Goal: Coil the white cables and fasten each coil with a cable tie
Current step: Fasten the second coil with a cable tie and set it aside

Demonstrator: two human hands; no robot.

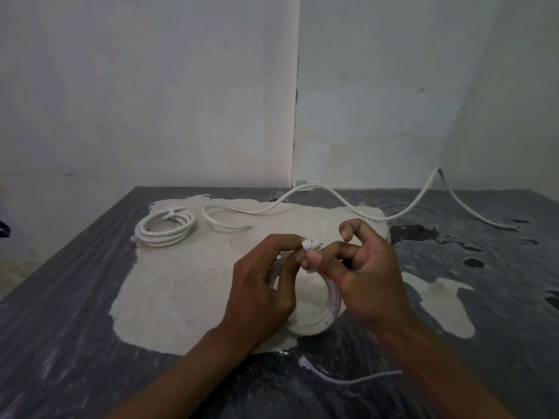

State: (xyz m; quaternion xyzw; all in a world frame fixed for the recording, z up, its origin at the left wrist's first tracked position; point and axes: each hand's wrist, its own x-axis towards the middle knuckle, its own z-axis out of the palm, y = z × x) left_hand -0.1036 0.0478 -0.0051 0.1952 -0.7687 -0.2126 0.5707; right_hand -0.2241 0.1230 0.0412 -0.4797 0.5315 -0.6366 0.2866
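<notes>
White round cable coil (pixel 331 300) hangs between your two hands, near the middle of the dark table (pixel 75 297). Your left hand (pixel 260 285) curls its fingers round the left side of the coil. Your right hand (pixel 366 276) curls round the right side, and its thumb and finger pinch a small white plastic cable tie (pixel 311 245) at the top of the coil. Your left fingertips touch that tie too. The bottom of the coil sits just above a pale, rough patch (pixel 187 285) on the table.

Far on the left lies a second white cable coil (pixel 165 228), and it already has a tie round it. Just right of it, a long loose white cable (pixel 302 199) curls on the table and runs far right, up toward the wall (pixel 393 86). Near you, a thin white cable tie (pixel 341 377) lies flat on the dark table, partly hidden under your right arm.
</notes>
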